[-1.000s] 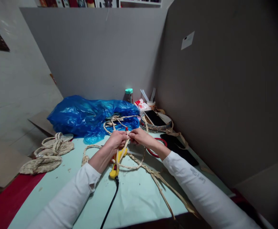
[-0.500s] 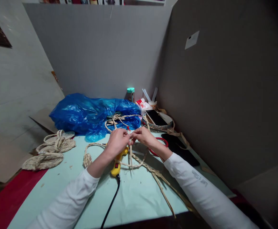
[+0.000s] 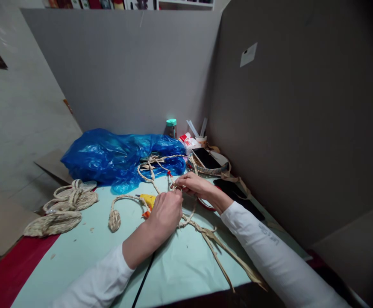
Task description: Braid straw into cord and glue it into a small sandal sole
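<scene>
My left hand point(image 3: 167, 209) is closed, its fingertips pinching a thin strand of the braided straw cord point(image 3: 171, 182). Just above it, my right hand point(image 3: 194, 185) grips the same cord between thumb and fingers. A small red piece point(image 3: 169, 173) sits on the cord beyond my fingertips. The yellow glue gun point(image 3: 148, 199) lies under my left hand, which hides most of its body. Braided cord loops around both hands, and one length ends in a small knotted bulb point(image 3: 114, 220). Loose straw strands point(image 3: 218, 244) trail toward the table's front edge.
Coiled braided pieces point(image 3: 72, 201) lie at the left. A blue plastic bag point(image 3: 109, 149) fills the back. Behind my right hand are a phone point(image 3: 207, 158) on a round tray, a teal-lidded jar point(image 3: 171, 128) and a red roll's rim point(image 3: 205, 206). Grey panels point(image 3: 122, 72) enclose the back and right.
My left hand has come down and toward me, now covering much of the glue gun. My right hand stays at the cord. The view has shifted slightly.
</scene>
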`<state>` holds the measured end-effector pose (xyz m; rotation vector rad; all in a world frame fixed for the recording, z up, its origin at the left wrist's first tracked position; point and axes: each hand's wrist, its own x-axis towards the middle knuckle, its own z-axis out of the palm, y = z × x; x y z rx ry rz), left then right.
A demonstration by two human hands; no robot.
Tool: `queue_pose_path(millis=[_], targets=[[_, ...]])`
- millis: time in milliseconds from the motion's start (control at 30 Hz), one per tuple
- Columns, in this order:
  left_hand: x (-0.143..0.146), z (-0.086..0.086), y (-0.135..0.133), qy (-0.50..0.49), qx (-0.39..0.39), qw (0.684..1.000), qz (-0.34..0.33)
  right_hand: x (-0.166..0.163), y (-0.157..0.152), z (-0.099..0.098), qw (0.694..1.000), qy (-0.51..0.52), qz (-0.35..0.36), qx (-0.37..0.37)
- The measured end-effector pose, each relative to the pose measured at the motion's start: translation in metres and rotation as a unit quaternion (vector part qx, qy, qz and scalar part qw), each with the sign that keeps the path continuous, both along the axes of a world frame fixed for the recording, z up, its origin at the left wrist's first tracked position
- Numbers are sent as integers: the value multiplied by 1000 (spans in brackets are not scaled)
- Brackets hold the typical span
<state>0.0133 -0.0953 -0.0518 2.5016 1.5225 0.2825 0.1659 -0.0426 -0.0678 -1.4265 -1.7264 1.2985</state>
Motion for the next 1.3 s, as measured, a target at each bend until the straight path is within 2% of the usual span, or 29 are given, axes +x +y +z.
queue_pose_path(millis=[167, 300, 433, 500, 600, 833, 1000, 1200, 1300], targets=[[-5, 10, 1, -108, -27, 994, -3, 0, 1, -1, 1000, -18, 3, 4], [-12, 15, 25, -247, -66, 964, 68, -1, 1, 1, 999, -43, -1, 16], [-6, 5, 51, -346, -213, 909, 92, -4, -1, 6, 996, -82, 5, 31], [0, -1, 56, -367, -279, 883, 90, -6, -2, 8, 993, -106, 11, 43], [4, -7, 56, -386, -334, 855, 92, -5, -3, 12, 986, -150, 16, 68], [0, -12, 55, -425, -360, 821, 124, 0, -14, 30, 945, -290, -9, 154], [2, -18, 55, -449, -353, 807, 149, -14, -32, 35, 909, -362, -12, 207], [-5, -18, 56, -470, -366, 788, 158, -25, -39, 32, 900, -346, 46, 260], [-11, -17, 58, -475, -375, 781, 154, -17, -33, 35, 910, -318, 29, 265]])
